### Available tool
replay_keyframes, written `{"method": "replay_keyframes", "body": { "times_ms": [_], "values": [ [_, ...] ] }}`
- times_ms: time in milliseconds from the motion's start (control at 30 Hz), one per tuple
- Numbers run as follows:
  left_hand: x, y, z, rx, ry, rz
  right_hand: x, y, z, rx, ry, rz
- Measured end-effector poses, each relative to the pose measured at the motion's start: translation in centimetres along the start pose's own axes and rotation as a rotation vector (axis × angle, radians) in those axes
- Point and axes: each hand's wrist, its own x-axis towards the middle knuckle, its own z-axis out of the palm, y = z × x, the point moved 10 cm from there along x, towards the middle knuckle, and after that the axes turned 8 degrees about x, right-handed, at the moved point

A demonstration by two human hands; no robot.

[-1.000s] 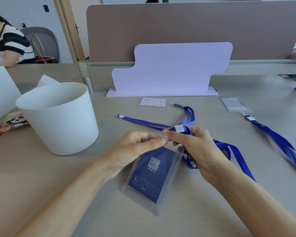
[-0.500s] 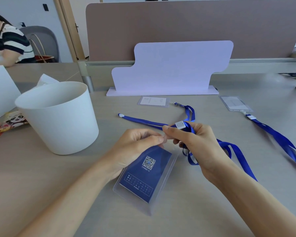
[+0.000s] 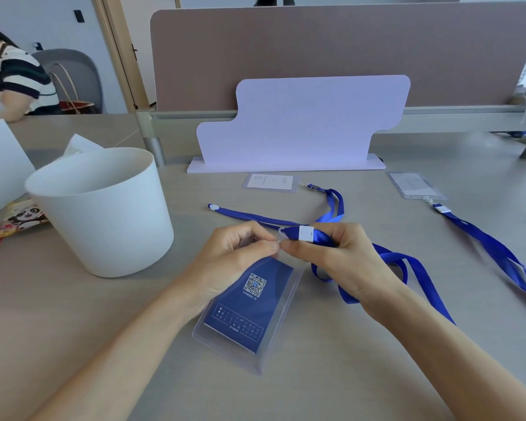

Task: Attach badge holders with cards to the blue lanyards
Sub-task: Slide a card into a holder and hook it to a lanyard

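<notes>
My left hand (image 3: 228,262) pinches the top edge of a clear badge holder (image 3: 249,317) that holds a dark blue card with a QR code. My right hand (image 3: 337,259) grips the end of a blue lanyard (image 3: 407,268) by its white clasp (image 3: 305,233), held against the holder's top edge. Fingertips of both hands meet there and hide the slot. A second holder with a white card (image 3: 269,181) lies behind, joined to another blue lanyard (image 3: 334,205). A third holder (image 3: 413,185) with its lanyard (image 3: 498,253) lies at the right.
A white bucket (image 3: 104,208) stands at the left, with snack packets (image 3: 22,217) and a white box (image 3: 0,165) beside it. A pale lilac stand (image 3: 301,126) and a brown divider (image 3: 316,53) close off the back. A person in a striped top (image 3: 9,77) sits far left.
The badge holder has tilted and shifted slightly left and away under my left hand. My right hand has lifted the lanyard clasp up to the holder's top edge.
</notes>
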Motion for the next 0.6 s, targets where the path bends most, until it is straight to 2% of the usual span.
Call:
{"method": "replay_keyframes", "body": {
  "times_ms": [600],
  "values": [
    [0.4, -1.2, 0.2, 0.092, 0.023, -0.046, 0.2, 0.6, -0.1, -0.044, 0.030, 0.014]
  ]
}}
